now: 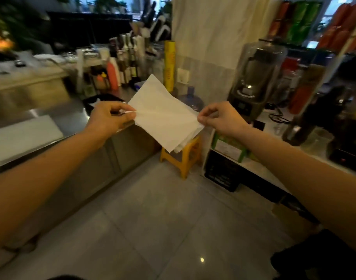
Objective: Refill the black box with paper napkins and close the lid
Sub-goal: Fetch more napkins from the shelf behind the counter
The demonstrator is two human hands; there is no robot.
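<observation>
A thin stack of white paper napkins [163, 114] hangs in the air between my two hands, above the floor. My left hand [110, 116] pinches its left corner and my right hand [219, 118] pinches its right corner. The stack is tilted like a diamond, and several sheets fan out at its lower tip. Behind my left hand, on the steel counter, sits the black box [100, 99], mostly hidden; something white shows inside it, and I cannot tell how its lid stands.
A steel counter [51, 122] runs along the left with bottles [124, 65] at its far end. A yellow stool [183, 156] stands on the tiled floor below the napkins. On the right are a blender [256, 77], a black crate [221, 172] and a white counter.
</observation>
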